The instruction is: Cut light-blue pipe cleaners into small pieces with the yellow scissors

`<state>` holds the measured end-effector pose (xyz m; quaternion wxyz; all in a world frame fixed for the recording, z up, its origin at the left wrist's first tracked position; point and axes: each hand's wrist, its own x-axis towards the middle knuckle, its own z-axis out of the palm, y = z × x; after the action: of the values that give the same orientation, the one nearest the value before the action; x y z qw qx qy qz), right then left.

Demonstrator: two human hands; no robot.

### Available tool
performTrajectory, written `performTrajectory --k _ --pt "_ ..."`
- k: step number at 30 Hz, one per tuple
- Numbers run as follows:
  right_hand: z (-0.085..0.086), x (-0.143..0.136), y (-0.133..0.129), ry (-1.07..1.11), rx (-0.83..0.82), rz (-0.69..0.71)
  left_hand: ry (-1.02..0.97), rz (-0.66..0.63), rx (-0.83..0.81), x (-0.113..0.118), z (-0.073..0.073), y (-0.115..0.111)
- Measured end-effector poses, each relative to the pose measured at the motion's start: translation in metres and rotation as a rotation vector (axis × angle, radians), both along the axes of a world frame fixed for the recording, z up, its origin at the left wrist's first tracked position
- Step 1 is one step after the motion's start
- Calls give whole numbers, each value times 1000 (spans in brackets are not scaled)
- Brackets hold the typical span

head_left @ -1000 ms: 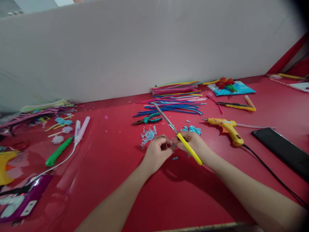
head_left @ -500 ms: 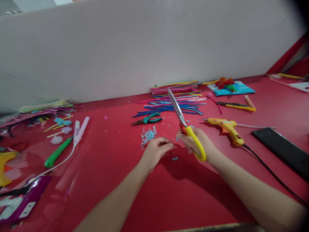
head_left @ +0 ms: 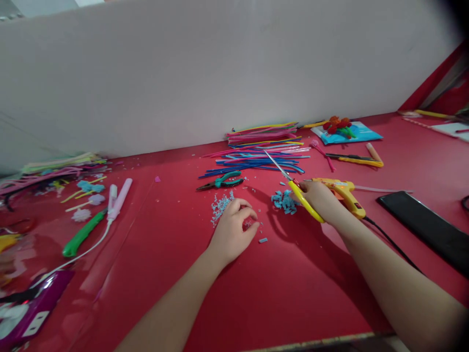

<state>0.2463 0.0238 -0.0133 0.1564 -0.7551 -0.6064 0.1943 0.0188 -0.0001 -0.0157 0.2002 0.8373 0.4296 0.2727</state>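
My right hand [head_left: 320, 199] holds yellow-handled scissors [head_left: 307, 201], their blades pointing up and left. Beside its fingers lies a pile of short light-blue pieces [head_left: 286, 202]. My left hand [head_left: 236, 226] rests on the red table [head_left: 278, 303], its fingers curled with a gap between thumb and fingers and nothing seen in it. A heap of small light-blue clippings [head_left: 220, 206] lies just beyond the left hand. One single blue piece [head_left: 263, 240] sits to the right of that hand.
Teal pliers [head_left: 222, 182] and bundles of coloured stems [head_left: 256, 164] lie farther back. A yellow glue gun [head_left: 348, 198] and a black phone [head_left: 425, 227] are on the right. At left are a green-handled tool [head_left: 85, 233], a pink iron [head_left: 119, 200] and a purple power strip [head_left: 40, 303].
My right hand has moved right with the scissors, which now tilt lower, and the pile of blue pieces has come into view. My left hand's fingers have parted from the thumb.
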Motion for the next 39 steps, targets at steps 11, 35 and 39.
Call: performTrajectory --k 11,35,39 --pt "6 -6 -6 204 104 -59 177 -220 -12 -1 13 -7" --pt "7 -61 -40 689 -87 304 -558 89 -697 5 1 -3" --pt "5 -62 -38 692 -97 297 -507 102 -663 6 0 -3"
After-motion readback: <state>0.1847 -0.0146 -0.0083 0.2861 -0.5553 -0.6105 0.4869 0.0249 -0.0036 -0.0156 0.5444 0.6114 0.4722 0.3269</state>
